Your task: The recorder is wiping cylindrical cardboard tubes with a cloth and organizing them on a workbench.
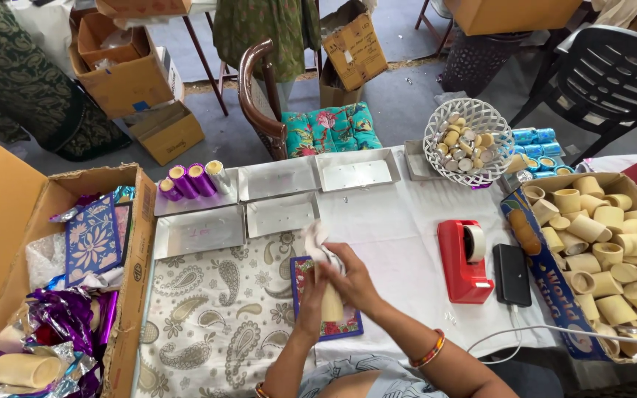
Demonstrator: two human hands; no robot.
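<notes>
Both hands, left (310, 295) and right (352, 280), clamp a cream cone (331, 302) with white paper (317, 239); patterned card (326, 298) underneath, red tape dispenser (464, 262) off right.

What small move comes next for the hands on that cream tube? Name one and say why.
Probably press the white paper down around the cream cardboard tube: both hands, left hand and right hand, grip the tube, and the paper sticks up loose above it.

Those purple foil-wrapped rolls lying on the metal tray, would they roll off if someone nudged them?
The purple rolls are round cylinders lying on their sides, so a sideways nudge would probably set them rolling. The metal tray looks to have a shallow raised rim, which may stop them. Their shiny foil might feel slippery.
</notes>
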